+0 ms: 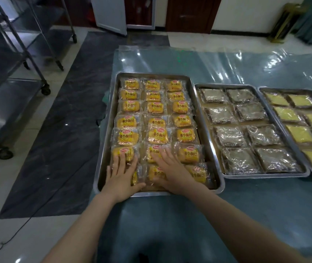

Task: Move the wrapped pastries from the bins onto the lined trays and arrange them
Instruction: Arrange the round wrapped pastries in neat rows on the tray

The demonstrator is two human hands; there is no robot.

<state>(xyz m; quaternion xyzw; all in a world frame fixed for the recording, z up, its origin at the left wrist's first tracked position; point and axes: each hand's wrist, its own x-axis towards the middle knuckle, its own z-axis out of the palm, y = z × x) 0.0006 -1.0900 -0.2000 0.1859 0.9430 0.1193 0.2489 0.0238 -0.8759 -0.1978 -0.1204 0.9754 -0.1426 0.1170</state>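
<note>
Touching pastries (157,134): left hand (120,174), right hand (168,168) (flat)

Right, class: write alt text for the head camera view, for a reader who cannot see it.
A person's left hand and right hand lie flat on the nearest yellow-wrapped pastries in a steel tray, three across. To its right, a second tray holds dark wrapped pastries and a third tray pale yellow ones, all on a plastic-covered table.

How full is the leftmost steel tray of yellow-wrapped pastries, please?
Full: yellow-wrapped pastries cover the steel tray in three columns, rim to rim, no bare gap showing.
</note>
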